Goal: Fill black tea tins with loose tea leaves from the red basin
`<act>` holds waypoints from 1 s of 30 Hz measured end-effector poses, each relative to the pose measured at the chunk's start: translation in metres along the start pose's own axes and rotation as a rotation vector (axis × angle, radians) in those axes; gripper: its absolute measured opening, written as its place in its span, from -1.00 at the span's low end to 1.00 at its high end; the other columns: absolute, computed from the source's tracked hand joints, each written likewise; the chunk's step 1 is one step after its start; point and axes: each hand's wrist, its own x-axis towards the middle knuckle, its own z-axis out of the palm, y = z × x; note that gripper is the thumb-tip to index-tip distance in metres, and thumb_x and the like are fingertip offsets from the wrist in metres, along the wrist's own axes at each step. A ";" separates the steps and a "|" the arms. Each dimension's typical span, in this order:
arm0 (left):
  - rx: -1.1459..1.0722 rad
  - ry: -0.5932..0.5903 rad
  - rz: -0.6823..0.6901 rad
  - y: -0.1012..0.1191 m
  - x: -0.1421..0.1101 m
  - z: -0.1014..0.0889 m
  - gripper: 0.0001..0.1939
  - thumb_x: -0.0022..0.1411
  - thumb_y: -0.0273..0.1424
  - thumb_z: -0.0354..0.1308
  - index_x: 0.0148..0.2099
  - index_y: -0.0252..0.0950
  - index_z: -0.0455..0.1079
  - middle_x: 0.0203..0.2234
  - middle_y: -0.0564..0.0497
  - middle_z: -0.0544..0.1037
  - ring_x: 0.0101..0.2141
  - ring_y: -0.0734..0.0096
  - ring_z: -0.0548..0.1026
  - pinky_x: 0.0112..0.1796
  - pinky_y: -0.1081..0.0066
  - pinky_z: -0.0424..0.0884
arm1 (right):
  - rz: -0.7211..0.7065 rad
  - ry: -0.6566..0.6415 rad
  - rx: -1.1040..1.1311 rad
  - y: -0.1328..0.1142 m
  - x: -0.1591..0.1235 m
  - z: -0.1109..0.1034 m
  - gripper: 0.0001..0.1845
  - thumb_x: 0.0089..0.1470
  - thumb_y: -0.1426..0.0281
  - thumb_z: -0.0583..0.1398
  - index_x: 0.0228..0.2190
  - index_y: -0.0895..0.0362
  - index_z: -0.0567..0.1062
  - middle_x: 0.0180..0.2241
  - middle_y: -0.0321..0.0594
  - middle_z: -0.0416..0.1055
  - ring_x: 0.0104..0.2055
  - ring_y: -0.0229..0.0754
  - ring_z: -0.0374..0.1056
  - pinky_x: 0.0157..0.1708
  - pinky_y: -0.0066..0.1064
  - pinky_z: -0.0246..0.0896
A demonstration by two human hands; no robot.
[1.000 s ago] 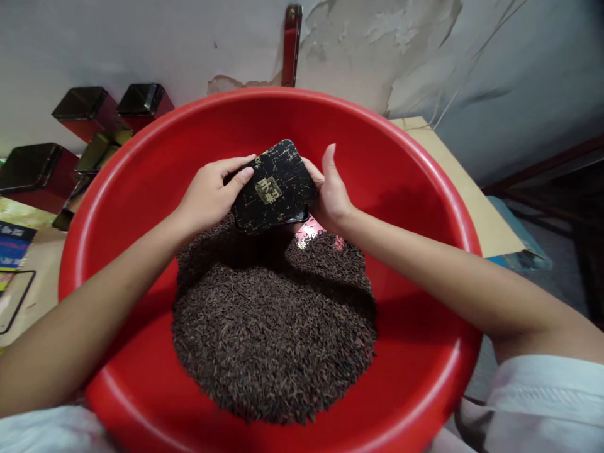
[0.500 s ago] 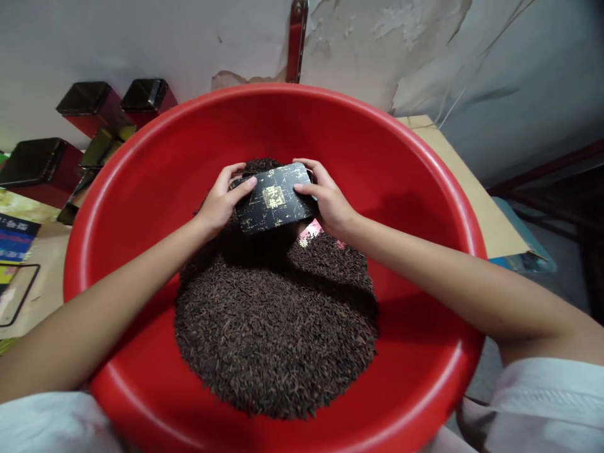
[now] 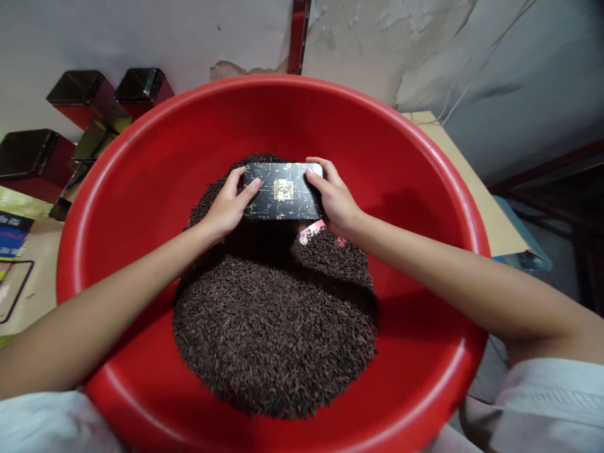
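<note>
One black rectangular box (image 3: 283, 211) with rounded corners and gold flecks, one gold square emblem (image 3: 284, 189) on its upward face, is held by two bare hands, one at each short end. The left hand (image 3: 230, 206) grips the left end, thumb laid on the face and fingers around the edge; the right hand (image 3: 338, 196) does the same at the right end, thumb near the far corner. Both grips are closed on the box, which is nearly level from side to side; its underside is hidden. The left forearm reaches up from the lower left, the right from the lower right, and two pale sleeves (image 3: 552, 393) show at the bottom corners. The box is over one heap of dark brown, loose, leaf-like pieces (image 3: 278, 340), with one shiny pinkish patch (image 3: 310, 232) just below its right end. The heap lies in one large round red plastic basin (image 3: 358, 129). Beyond the basin's left rim stand three red boxes with dark, glossy tops (image 3: 80, 88); beyond its right rim is one tan cardboard piece (image 3: 476, 182). One dark red upright bar (image 3: 299, 38) stands against the peeling grey wall (image 3: 141, 38).
</note>
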 end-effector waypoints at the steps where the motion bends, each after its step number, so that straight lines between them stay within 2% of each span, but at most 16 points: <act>1: -0.013 0.016 -0.013 0.001 -0.001 0.001 -0.53 0.16 -0.06 0.15 0.00 -0.24 0.28 -0.03 -0.09 0.46 0.04 0.10 0.38 0.11 0.12 0.24 | 0.001 -0.012 0.010 -0.001 0.000 0.000 -0.56 -0.05 0.11 0.20 -0.15 -0.02 0.25 -0.08 -0.26 0.31 -0.08 -0.17 0.29 -0.08 -0.24 0.29; 3: -0.069 0.046 -0.056 0.003 -0.004 0.005 -0.55 0.18 -0.07 0.13 -0.01 -0.25 0.31 -0.07 -0.09 0.48 0.02 0.12 0.40 0.09 0.12 0.26 | -0.007 -0.033 0.011 -0.001 0.001 -0.001 -0.55 -0.07 0.12 0.22 -0.14 -0.01 0.30 -0.05 -0.25 0.33 -0.07 -0.15 0.30 -0.05 -0.22 0.29; 6: -0.177 0.096 -0.147 0.011 -0.009 0.012 -0.58 0.22 -0.05 0.08 -0.05 -0.26 0.34 -0.12 -0.09 0.50 -0.03 0.16 0.44 0.07 0.16 0.30 | -0.033 -0.032 -0.058 -0.001 0.001 0.000 -0.56 -0.06 0.09 0.23 -0.16 0.02 0.35 -0.12 -0.25 0.38 -0.08 -0.14 0.32 -0.02 -0.20 0.28; 9: -0.258 0.182 -0.252 0.018 -0.017 0.015 -0.53 0.24 0.04 0.01 -0.07 -0.25 0.33 -0.18 -0.11 0.50 -0.08 0.18 0.46 0.02 0.19 0.34 | -0.102 -0.019 -0.156 -0.002 -0.005 0.005 -0.59 -0.03 0.06 0.21 -0.19 0.02 0.37 -0.15 -0.27 0.41 -0.08 -0.16 0.33 0.00 -0.21 0.27; 11: -0.253 0.251 -0.289 0.019 -0.023 0.015 -0.49 0.19 0.10 0.02 -0.10 -0.24 0.31 -0.22 -0.10 0.49 -0.11 0.18 0.45 -0.01 0.19 0.35 | -0.147 -0.037 -0.196 -0.005 -0.013 0.010 -0.59 0.00 0.06 0.19 -0.17 0.02 0.37 -0.11 -0.28 0.41 -0.05 -0.17 0.33 0.04 -0.21 0.25; 16: -0.022 0.473 -0.145 0.006 -0.030 0.015 -0.41 0.02 0.25 0.06 -0.32 -0.22 0.25 -0.36 -0.01 0.42 -0.18 0.23 0.39 -0.04 0.24 0.31 | -0.190 -0.127 -0.159 -0.009 -0.029 0.018 -0.56 -0.02 0.09 0.21 -0.13 0.02 0.37 0.01 -0.26 0.37 0.13 -0.13 0.23 0.22 -0.16 0.06; 18: 0.014 0.452 -0.119 0.004 -0.030 0.017 -0.40 0.01 0.26 0.05 -0.35 -0.21 0.24 -0.40 0.01 0.40 -0.22 0.26 0.39 -0.09 0.28 0.33 | -0.113 -0.057 -0.149 -0.008 -0.030 0.020 -0.44 -0.08 0.02 0.22 -0.09 0.06 0.35 0.08 -0.18 0.31 0.18 -0.08 0.18 0.25 -0.12 0.00; 20: -0.001 0.380 -0.138 0.005 -0.030 0.019 -0.43 0.03 0.24 0.06 -0.34 -0.21 0.25 -0.41 0.03 0.41 -0.26 0.29 0.41 -0.15 0.31 0.35 | 0.020 0.059 -0.162 -0.005 -0.031 0.021 -0.28 -0.14 -0.06 0.21 -0.03 0.09 0.30 0.15 -0.08 0.23 0.21 -0.01 0.13 0.26 -0.06 -0.03; 22: -0.018 0.313 -0.157 0.006 -0.029 0.020 -0.47 0.05 0.19 0.09 -0.31 -0.20 0.28 -0.40 0.03 0.43 -0.28 0.29 0.42 -0.17 0.32 0.36 | 0.133 0.116 -0.179 -0.004 -0.032 0.021 -0.20 -0.16 -0.12 0.19 0.02 0.07 0.25 0.19 -0.05 0.17 0.23 0.03 0.10 0.26 -0.02 -0.05; 27: 0.017 0.241 -0.131 0.006 -0.028 0.017 -0.55 0.06 0.09 0.16 -0.27 -0.19 0.39 -0.28 -0.02 0.45 -0.15 0.22 0.41 -0.02 0.24 0.32 | 0.216 -0.058 -0.177 -0.008 -0.035 0.014 -0.13 -0.13 -0.18 0.14 0.11 0.01 0.15 0.24 -0.12 0.09 0.28 -0.01 0.04 0.28 -0.06 -0.09; 30: 0.034 0.250 -0.131 0.004 -0.029 0.017 -0.51 0.04 0.12 0.15 -0.24 -0.20 0.42 -0.21 -0.06 0.45 -0.09 0.18 0.40 0.05 0.19 0.26 | 0.167 -0.097 -0.206 -0.009 -0.035 0.011 -0.21 -0.08 -0.20 0.09 0.07 0.00 0.20 0.21 -0.14 0.15 0.26 -0.04 0.07 0.28 -0.08 -0.08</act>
